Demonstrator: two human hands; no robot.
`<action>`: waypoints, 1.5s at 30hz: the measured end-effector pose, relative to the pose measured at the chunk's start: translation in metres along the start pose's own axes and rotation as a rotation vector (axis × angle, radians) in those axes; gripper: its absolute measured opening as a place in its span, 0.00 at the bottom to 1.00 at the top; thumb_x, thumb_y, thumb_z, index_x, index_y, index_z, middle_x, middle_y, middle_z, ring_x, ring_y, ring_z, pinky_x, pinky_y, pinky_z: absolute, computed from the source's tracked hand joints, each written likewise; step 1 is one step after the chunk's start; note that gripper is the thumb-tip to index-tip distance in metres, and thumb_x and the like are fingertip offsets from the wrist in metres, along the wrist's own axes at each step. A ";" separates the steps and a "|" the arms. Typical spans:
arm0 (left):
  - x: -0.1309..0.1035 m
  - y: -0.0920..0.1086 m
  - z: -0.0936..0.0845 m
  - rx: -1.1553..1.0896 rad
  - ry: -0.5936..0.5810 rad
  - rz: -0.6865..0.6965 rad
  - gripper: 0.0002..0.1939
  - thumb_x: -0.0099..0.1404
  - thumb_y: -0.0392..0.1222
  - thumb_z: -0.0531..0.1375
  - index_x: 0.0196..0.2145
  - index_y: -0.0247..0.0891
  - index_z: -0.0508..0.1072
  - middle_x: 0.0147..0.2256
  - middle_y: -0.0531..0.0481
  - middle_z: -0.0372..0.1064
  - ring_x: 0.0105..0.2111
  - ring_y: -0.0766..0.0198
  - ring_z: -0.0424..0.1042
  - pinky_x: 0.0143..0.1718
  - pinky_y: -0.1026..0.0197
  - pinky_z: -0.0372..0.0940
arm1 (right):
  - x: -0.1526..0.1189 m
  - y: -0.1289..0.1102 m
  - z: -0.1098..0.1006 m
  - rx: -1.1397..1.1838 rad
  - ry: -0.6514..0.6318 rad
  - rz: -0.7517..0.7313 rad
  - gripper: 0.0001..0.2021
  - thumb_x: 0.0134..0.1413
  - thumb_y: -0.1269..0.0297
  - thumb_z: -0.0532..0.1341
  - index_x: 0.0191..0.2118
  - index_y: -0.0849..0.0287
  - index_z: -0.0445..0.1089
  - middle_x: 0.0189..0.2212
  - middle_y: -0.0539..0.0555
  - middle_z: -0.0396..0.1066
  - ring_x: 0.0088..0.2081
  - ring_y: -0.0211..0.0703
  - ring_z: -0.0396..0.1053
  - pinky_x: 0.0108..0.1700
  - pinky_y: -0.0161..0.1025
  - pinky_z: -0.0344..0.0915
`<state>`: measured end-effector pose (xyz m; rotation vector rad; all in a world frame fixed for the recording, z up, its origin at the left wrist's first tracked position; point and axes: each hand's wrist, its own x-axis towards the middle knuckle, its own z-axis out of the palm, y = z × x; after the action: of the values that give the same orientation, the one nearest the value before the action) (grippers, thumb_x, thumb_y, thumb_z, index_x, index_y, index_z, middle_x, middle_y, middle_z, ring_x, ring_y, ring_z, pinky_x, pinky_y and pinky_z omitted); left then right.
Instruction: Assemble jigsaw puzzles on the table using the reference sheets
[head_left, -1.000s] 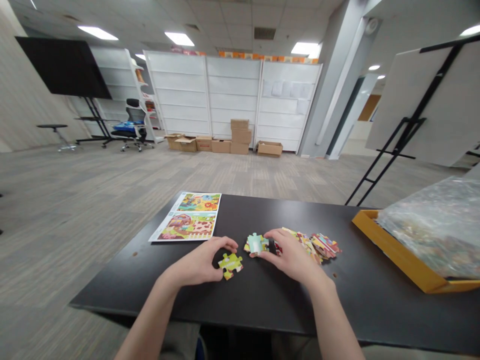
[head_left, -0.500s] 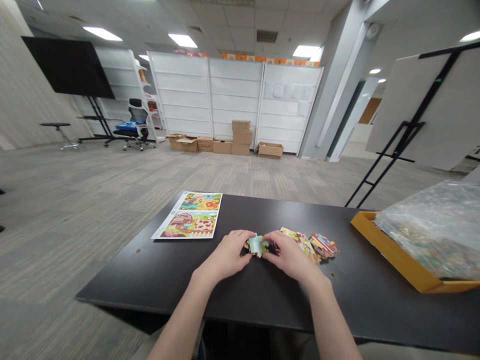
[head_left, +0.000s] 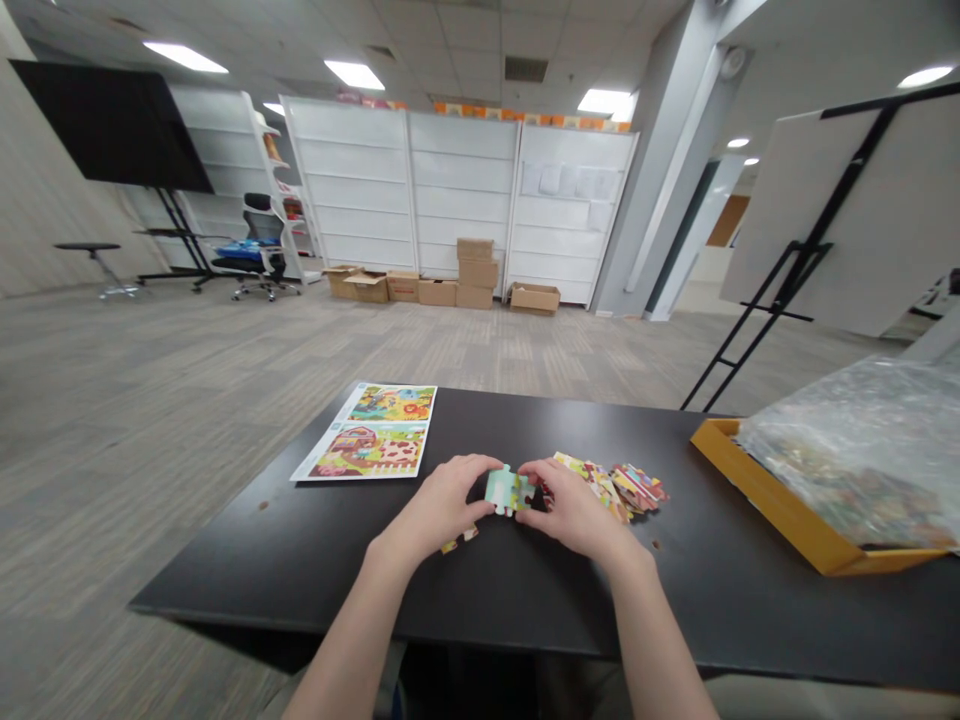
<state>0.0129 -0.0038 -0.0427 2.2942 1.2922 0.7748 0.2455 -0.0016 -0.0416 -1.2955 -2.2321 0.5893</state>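
Observation:
Between my two hands, low over the black table, are light green puzzle pieces (head_left: pixel 508 490) that touch or overlap. My left hand (head_left: pixel 456 497) pinches their left side between thumb and fingertips. On the right side, the thumb and fingers of my right hand (head_left: pixel 564 503) close on them. Under my left hand lies a small yellow and white piece (head_left: pixel 460 539), partly hidden. Right beside my right hand, a pile of colourful puzzle pieces (head_left: pixel 600 485) spreads out, with a stack of reddish pieces (head_left: pixel 639 488) at its right end.
A printed picture sheet (head_left: pixel 371 432) lies at the table's back left. On the right stands a yellow box (head_left: pixel 784 505) holding a clear plastic bag (head_left: pixel 862 450). The black table (head_left: pixel 315 560) has its front edge near my forearms. Cardboard boxes stand far off.
The view has shifted slightly to the right. The pieces between my hands now show as a wider green patch, and a small piece has come into sight below my left hand.

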 end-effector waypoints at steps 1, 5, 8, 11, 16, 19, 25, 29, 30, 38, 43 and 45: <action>-0.001 -0.003 -0.003 -0.002 0.009 -0.012 0.23 0.61 0.33 0.64 0.54 0.45 0.72 0.54 0.48 0.74 0.54 0.53 0.72 0.57 0.50 0.65 | 0.000 0.001 0.000 -0.001 0.000 0.006 0.22 0.49 0.67 0.71 0.51 0.56 0.71 0.46 0.56 0.73 0.47 0.49 0.72 0.51 0.46 0.68; -0.004 -0.015 -0.014 0.150 0.064 -0.117 0.22 0.63 0.33 0.62 0.54 0.42 0.70 0.54 0.43 0.73 0.55 0.51 0.72 0.58 0.49 0.64 | 0.000 0.005 0.003 -0.030 -0.006 -0.007 0.19 0.51 0.65 0.70 0.50 0.56 0.72 0.46 0.56 0.74 0.46 0.49 0.72 0.49 0.45 0.68; -0.007 -0.018 -0.017 0.316 0.061 -0.227 0.19 0.63 0.33 0.62 0.53 0.42 0.70 0.52 0.41 0.74 0.55 0.49 0.72 0.58 0.47 0.63 | 0.001 0.006 0.005 -0.037 0.011 -0.037 0.14 0.54 0.64 0.68 0.47 0.55 0.73 0.45 0.55 0.74 0.45 0.48 0.72 0.48 0.45 0.68; -0.007 -0.019 -0.015 0.375 0.034 -0.289 0.16 0.66 0.36 0.60 0.51 0.41 0.69 0.48 0.41 0.76 0.53 0.49 0.74 0.54 0.48 0.65 | 0.001 0.006 0.004 -0.036 0.054 -0.056 0.13 0.56 0.66 0.66 0.47 0.55 0.73 0.45 0.55 0.75 0.45 0.47 0.72 0.49 0.44 0.68; 0.002 -0.025 -0.007 0.398 0.019 -0.224 0.13 0.68 0.32 0.57 0.48 0.41 0.72 0.52 0.42 0.74 0.56 0.51 0.71 0.57 0.48 0.63 | 0.000 0.012 -0.002 -0.135 0.206 -0.019 0.10 0.57 0.67 0.63 0.45 0.56 0.73 0.46 0.57 0.74 0.48 0.51 0.71 0.52 0.48 0.66; 0.005 -0.026 -0.004 0.434 0.044 -0.218 0.16 0.68 0.29 0.55 0.49 0.41 0.74 0.58 0.40 0.69 0.61 0.48 0.65 0.61 0.44 0.59 | -0.002 0.017 -0.004 -0.152 0.257 0.001 0.09 0.56 0.67 0.63 0.44 0.56 0.73 0.46 0.57 0.75 0.48 0.52 0.71 0.52 0.49 0.66; 0.001 -0.004 -0.002 0.473 0.067 -0.250 0.16 0.71 0.33 0.52 0.50 0.38 0.75 0.56 0.36 0.69 0.55 0.42 0.69 0.54 0.39 0.64 | -0.005 0.022 -0.007 -0.147 0.285 -0.008 0.08 0.56 0.68 0.62 0.42 0.55 0.72 0.45 0.56 0.75 0.47 0.51 0.72 0.51 0.48 0.66; 0.000 0.011 0.005 0.482 -0.043 -0.198 0.15 0.74 0.38 0.50 0.52 0.37 0.73 0.53 0.36 0.71 0.53 0.44 0.70 0.54 0.43 0.65 | -0.004 0.021 -0.005 -0.117 0.301 -0.052 0.08 0.57 0.70 0.62 0.42 0.55 0.72 0.47 0.56 0.74 0.48 0.50 0.72 0.53 0.47 0.66; 0.000 0.012 0.007 0.475 -0.072 -0.180 0.15 0.75 0.38 0.50 0.52 0.37 0.73 0.53 0.37 0.71 0.54 0.45 0.69 0.54 0.44 0.64 | -0.003 0.020 -0.005 -0.107 0.301 -0.060 0.08 0.57 0.70 0.62 0.42 0.55 0.72 0.48 0.56 0.74 0.49 0.49 0.72 0.53 0.47 0.66; 0.004 0.019 0.013 0.324 -0.074 -0.175 0.15 0.76 0.45 0.50 0.52 0.37 0.69 0.54 0.38 0.71 0.58 0.50 0.67 0.58 0.49 0.61 | -0.002 0.022 -0.001 -0.109 0.325 -0.076 0.09 0.57 0.70 0.61 0.43 0.54 0.72 0.49 0.56 0.74 0.49 0.50 0.71 0.53 0.47 0.66; 0.005 0.037 0.015 0.298 -0.029 -0.128 0.24 0.67 0.54 0.62 0.55 0.39 0.68 0.54 0.40 0.71 0.56 0.44 0.68 0.55 0.45 0.63 | -0.002 0.033 -0.001 -0.180 0.381 0.021 0.07 0.58 0.67 0.62 0.43 0.56 0.72 0.45 0.58 0.75 0.49 0.54 0.71 0.52 0.49 0.66; 0.005 0.040 0.017 0.298 -0.031 -0.131 0.24 0.66 0.51 0.63 0.56 0.39 0.68 0.53 0.40 0.72 0.55 0.44 0.69 0.54 0.44 0.64 | -0.001 0.035 -0.001 -0.198 0.387 0.049 0.07 0.58 0.66 0.62 0.42 0.56 0.72 0.44 0.58 0.75 0.47 0.54 0.71 0.51 0.49 0.66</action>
<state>0.0520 -0.0200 -0.0314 2.4025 1.6184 0.5301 0.2695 0.0133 -0.0616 -1.4253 -1.9761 0.1178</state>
